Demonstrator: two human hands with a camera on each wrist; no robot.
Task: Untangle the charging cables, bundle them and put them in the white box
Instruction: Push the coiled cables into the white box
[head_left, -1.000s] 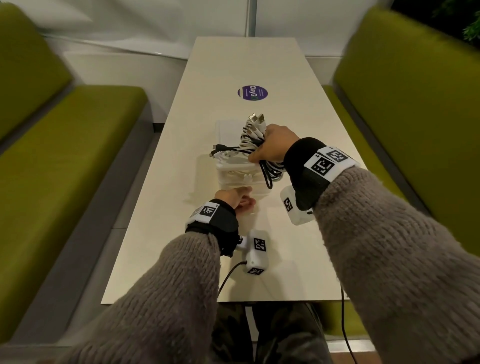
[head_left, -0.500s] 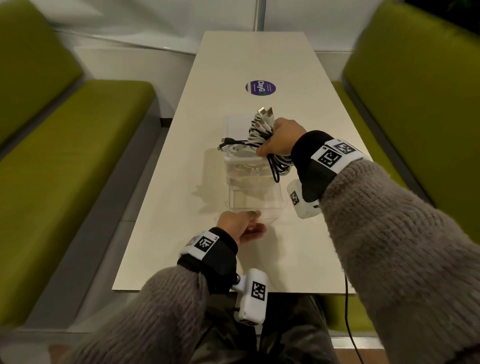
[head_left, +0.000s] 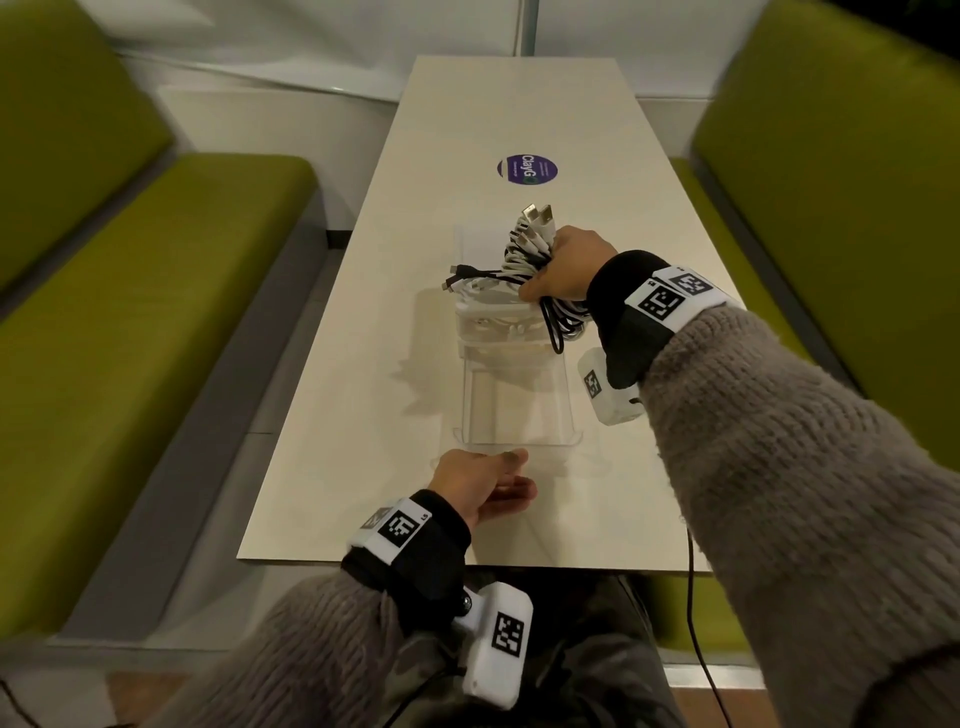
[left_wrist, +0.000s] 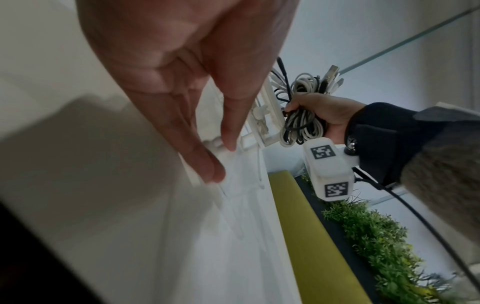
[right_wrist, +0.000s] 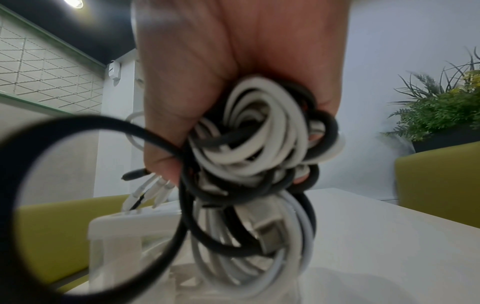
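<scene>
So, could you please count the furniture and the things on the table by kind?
benches: 2
table: 1
box: 1
clear panel: 1
cable bundle: 1
sticker: 1
Total: 7

The setting is a booth seating area, as found in a café, canteen or office lounge. A long pale table (head_left: 519, 119) stands between two facing olive-green upholstered benches (head_left: 156, 270), one on each side. A round purple sticker (head_left: 527, 169) marks the tabletop. Planters with green foliage (right_wrist: 439, 111) sit behind the right bench. White partition walls (head_left: 311, 36) enclose the far end.
</scene>
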